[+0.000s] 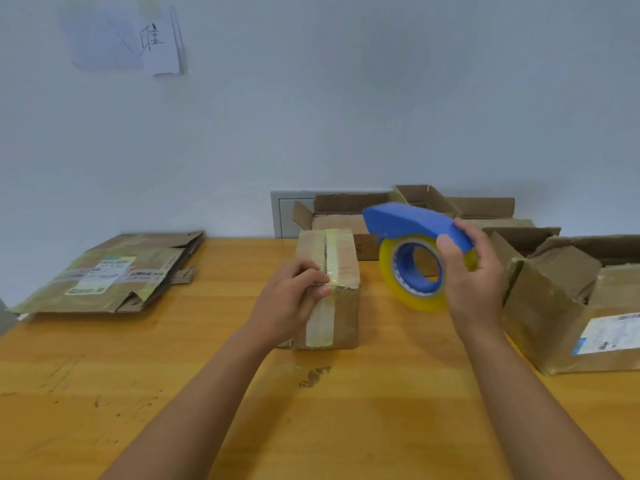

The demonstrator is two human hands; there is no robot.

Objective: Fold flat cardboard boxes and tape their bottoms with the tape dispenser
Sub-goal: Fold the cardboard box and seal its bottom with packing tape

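A small folded cardboard box [341, 271] stands on the wooden table [207, 358], with clear tape running over its top seam and down its near face. My left hand [294, 299] grips the box's near top edge, thumb pressing the tape at the corner. To the right and lifted off the table, my right hand [474, 275] holds a blue tape dispenser [408, 220] carrying a yellowish roll of clear tape [412, 299]. The dispenser is apart from the box.
A stack of flat cardboard boxes [114, 275] lies at the left of the table. Several opened-up boxes [346, 209] stand behind at the wall, and a larger one [568, 306] stands at the right. Papers [152, 39] hang on the wall.
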